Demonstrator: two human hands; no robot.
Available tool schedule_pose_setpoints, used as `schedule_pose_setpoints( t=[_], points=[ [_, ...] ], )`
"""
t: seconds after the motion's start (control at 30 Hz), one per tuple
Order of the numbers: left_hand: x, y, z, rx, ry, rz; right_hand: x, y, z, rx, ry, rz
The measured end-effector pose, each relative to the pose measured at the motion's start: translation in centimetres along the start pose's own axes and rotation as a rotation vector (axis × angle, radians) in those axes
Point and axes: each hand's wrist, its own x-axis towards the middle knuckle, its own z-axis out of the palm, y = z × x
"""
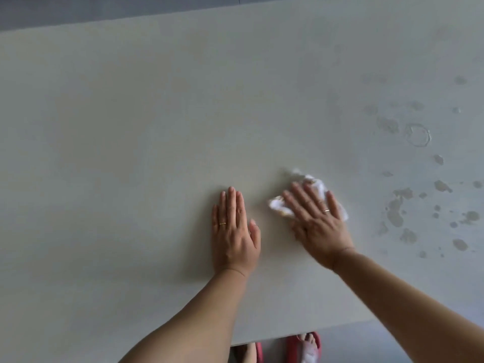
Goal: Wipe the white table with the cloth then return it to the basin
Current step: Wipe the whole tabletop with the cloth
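The white table (131, 127) fills most of the view. A crumpled white cloth (309, 182) lies on it, right of centre. My right hand (318, 221) presses flat on the cloth, fingers spread, covering its middle; the cloth shows past the fingertips and at both sides. My left hand (234, 231) rests flat on the bare tabletop just left of the cloth, palm down with fingers together, holding nothing. The basin is not in view.
Wet patches and drops (398, 205) and a water ring (418, 134) mark the table's right side. The far table edge runs along the top, with grey floor (78, 14) beyond. Below the near edge are my feet in red slippers (306, 347).
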Motion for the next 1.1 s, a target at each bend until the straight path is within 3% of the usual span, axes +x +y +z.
schedule_pose_setpoints(
  t=[0.13,0.2,0.27,0.33,0.4,0.47,0.53,0.6,0.7,0.77,0.87,0.97,1.03,1.1],
  points=[
    [-0.2,0.1,0.2,0.007,0.025,-0.028,-0.6,3.3,-0.8,0.118,0.017,0.456],
    [-0.4,0.2,0.1,0.029,0.02,-0.014,-0.7,0.9,-0.3,0.188,0.039,0.558],
    [-0.6,0.3,-0.1,0.051,0.025,0.02,-1.8,-2.7,0.6,0.182,0.026,0.467],
    [-0.8,0.4,-0.4,0.048,0.055,-0.002,-3.9,-5.6,1.5,0.119,-0.003,0.24],
    [-1.7,0.8,-0.8,0.013,0.076,-0.05,-5.6,-5.2,1.7,0.099,-0.007,0.008],
    [-3.8,1.1,-1.0,-0.008,0.084,-0.045,-6.3,-2.2,1.2,0.042,-0.003,-0.097],
    [-6.8,1.2,-0.7,0.007,0.046,0.003,-7.0,1.3,0.6,0.021,-0.015,0.03],
    [-9.8,1.2,0.0,0.058,-0.024,0.055,-7.5,3.1,0.1,0.074,-0.009,0.281],
    [-12.5,1.4,0.9,0.17,-0.116,0.053,-7.8,0.4,0.6,0.182,0.003,0.495],
    [-12.7,1.4,1.1,0.193,-0.13,0.029,-8.9,-3.4,1.4,0.196,-0.015,0.41],
    [-12.6,1.3,1.0,0.197,-0.164,0.037,-12.2,-7.1,2.3,0.139,-0.037,0.107],
    [-12.6,1.4,0.9,0.197,-0.171,0.033,-13.4,-3.5,2.0,0.051,-0.03,-0.13],
    [-12.6,1.5,0.8,0.19,-0.165,0.025,-14.1,0.4,1.4,-0.013,-0.011,-0.093],
    [-12.6,1.5,0.7,0.19,-0.169,0.017,-14.6,2.7,0.7,0.026,-0.016,0.128]
  ],
)
